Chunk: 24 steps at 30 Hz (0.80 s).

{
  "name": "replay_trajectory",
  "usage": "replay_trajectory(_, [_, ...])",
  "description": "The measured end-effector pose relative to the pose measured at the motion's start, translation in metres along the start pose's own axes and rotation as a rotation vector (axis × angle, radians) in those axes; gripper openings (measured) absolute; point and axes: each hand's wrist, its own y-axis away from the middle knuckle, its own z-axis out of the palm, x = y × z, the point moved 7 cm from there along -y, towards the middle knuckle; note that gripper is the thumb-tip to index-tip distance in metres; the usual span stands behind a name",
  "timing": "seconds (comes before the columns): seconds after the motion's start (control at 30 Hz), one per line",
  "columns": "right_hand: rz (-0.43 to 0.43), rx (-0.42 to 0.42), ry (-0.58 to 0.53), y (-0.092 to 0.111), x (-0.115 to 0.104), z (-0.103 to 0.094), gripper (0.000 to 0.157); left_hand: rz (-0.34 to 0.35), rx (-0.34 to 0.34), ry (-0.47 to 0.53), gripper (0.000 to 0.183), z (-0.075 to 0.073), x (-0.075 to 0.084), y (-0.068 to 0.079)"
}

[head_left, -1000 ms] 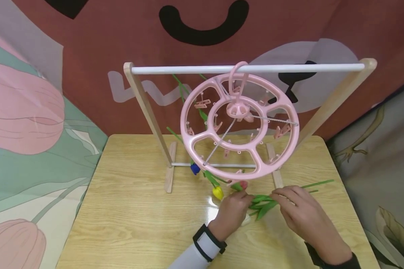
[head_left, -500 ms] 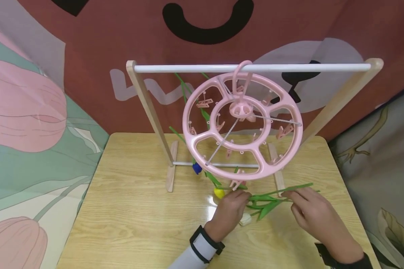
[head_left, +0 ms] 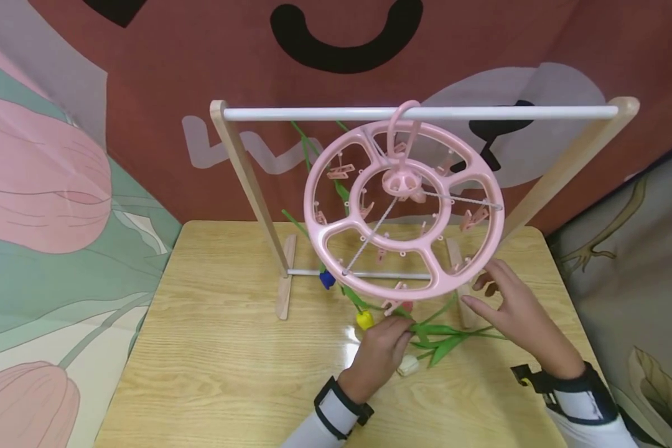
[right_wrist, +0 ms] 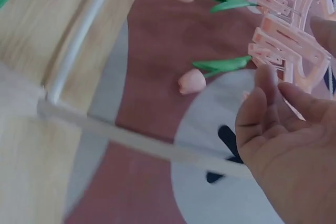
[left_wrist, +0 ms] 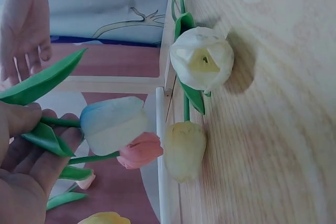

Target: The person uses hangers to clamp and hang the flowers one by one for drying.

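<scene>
Two hands work over a wooden table (head_left: 213, 348) where a small drying rack (head_left: 246, 180) stands with a white rail (head_left: 313, 114) across its top. From that rail hangs a round pink peg hanger (head_left: 403, 211), tilted toward the person, with small pink pegs (right_wrist: 286, 40) clipped along its rings. The left hand (head_left: 382, 351) lies low on the table, just in front of the hanger's lower edge, and its fingers (left_wrist: 31, 145) are curled round the green stems of a bunch of artificial tulips (left_wrist: 113, 124); the left wrist view shows a pale blue-tipped bloom and a pink one (left_wrist: 140, 150) sticking out of this grasp, with green leaves (left_wrist: 42, 80) above them. A white tulip (left_wrist: 202, 59) and a pale yellow one (left_wrist: 184, 150) lie on the table beside the hand. The right hand (head_left: 518, 314) is raised beside the hanger's lower right rim, near it but not touching, its fingers spread and relaxed and holding nothing; in the right wrist view the fingertips (right_wrist: 265, 80) sit just beside the pegs. More tulips hang clipped on the far side of the hanger, a blue one (head_left: 327, 280) and a yellow one (head_left: 364, 320) low near the rack's bottom bar
</scene>
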Motion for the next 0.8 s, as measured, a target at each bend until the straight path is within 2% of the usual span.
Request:
replay_trajectory(0.23, [0.045,-0.02,-0.321,-0.013,0.006,0.012,0.065,0.021,0.035,0.009,0.013,-0.001,0.001,0.001])
replay_trajectory(0.47, [-0.004,-0.065,-0.56,-0.016,0.001,0.014,0.053,0.019,0.041,0.046,0.023,-0.002,0.001,0.003])
replay_trajectory(0.63, [-0.037,-0.118,-0.679,-0.015,-0.003,0.014,0.049,0.008,0.06,0.065,0.029,-0.004,-0.001,0.007])
replay_trajectory(0.8, [-0.057,-0.123,-0.695,-0.013,-0.01,0.012,0.044,0.002,0.075,0.076,0.026,-0.007,-0.002,0.009])
